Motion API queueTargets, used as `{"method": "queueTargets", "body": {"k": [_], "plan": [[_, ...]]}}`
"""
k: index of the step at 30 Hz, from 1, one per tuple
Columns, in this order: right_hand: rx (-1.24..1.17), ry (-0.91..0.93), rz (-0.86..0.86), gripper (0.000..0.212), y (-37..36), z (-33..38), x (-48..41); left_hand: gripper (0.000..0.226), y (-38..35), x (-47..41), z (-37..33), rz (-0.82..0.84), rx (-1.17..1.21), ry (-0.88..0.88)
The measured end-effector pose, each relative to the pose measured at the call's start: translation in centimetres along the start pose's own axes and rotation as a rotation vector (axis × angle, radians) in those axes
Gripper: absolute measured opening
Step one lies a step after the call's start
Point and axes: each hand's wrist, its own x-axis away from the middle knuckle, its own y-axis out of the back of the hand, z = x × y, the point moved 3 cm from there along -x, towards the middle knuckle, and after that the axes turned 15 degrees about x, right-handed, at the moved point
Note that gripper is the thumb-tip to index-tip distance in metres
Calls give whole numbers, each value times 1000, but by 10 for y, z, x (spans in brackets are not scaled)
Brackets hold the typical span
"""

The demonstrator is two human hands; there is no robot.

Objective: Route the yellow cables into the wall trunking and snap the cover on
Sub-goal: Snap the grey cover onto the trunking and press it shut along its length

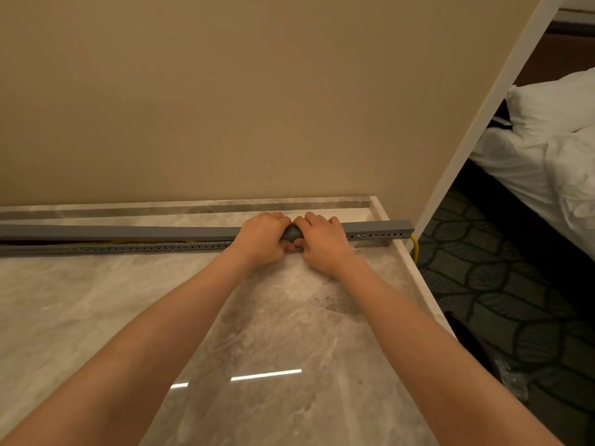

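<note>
While left hand (262, 239) and right hand (322, 241) clasp cover (128, 231), trunking (380, 235) reaches counter (289, 317) edge

trunking (380, 231) grey | cables (415, 247) yellow | countertop (96, 300) – beige-grey marble

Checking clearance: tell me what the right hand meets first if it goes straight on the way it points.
The right hand curls over the grey trunking cover, so that blocks it at once. Past it, probably the marble ledge, then the beige wall; depth is unclear.
</note>
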Motion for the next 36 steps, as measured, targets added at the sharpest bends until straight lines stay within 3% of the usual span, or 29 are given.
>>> {"method": "queueTargets", "body": {"k": [3,5,10,14,18,23,29,31,34,36], "plan": [[45,16,-24,35,-2,2,1,40,-5,4,1,-48,-41,-3],[56,27,-17,35,-2,3,0,43,-5,10,-1,-92,-114,-109],[41,29,136,39,4,-2,-6,48,-16,11,9,-213,-245,-280],[-26,77,276,45,9,-5,-13,50,-7,11,7,-73,-178,-228],[-36,95,234,33,11,-7,-13,45,9,6,22,197,22,-25],[5,82,185,31,16,-6,-10,36,4,16,22,164,-309,-43],[-314,1,544,22,23,-12,-25,27,0,17,12,-30,-510,-249],[-433,2,603,16,21,-12,-25,20,1,17,15,-39,-454,-331],[-521,28,704,13,25,-16,-20,40,7,18,13,73,-359,-355],[-577,36,726,20,26,-16,-18,42,3,16,14,99,-312,-309]]}}
